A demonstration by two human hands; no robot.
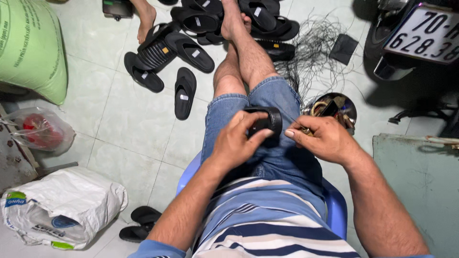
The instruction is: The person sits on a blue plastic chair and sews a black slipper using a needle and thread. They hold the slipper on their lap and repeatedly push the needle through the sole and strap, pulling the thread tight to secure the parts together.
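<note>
- A sandal piece point(264, 122) sat at frame centre over the lap, the left hand point(237, 141) on its left, the right hand point(324, 139) on its right.
- A heap of sandals point(191, 43) lay on the floor point(129, 129) at upper centre.
- A round tin point(334, 109) stood just above the right hand.
- A large sack point(28, 48) filled the upper left.
- A bag point(62, 208) lay at lower left.

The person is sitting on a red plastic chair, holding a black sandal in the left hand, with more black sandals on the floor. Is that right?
Not quite. The head view shows the chair is blue, not red. The rest holds: the left hand holds a black sandal over the lap, and more black sandals lie on the tiled floor.
</note>
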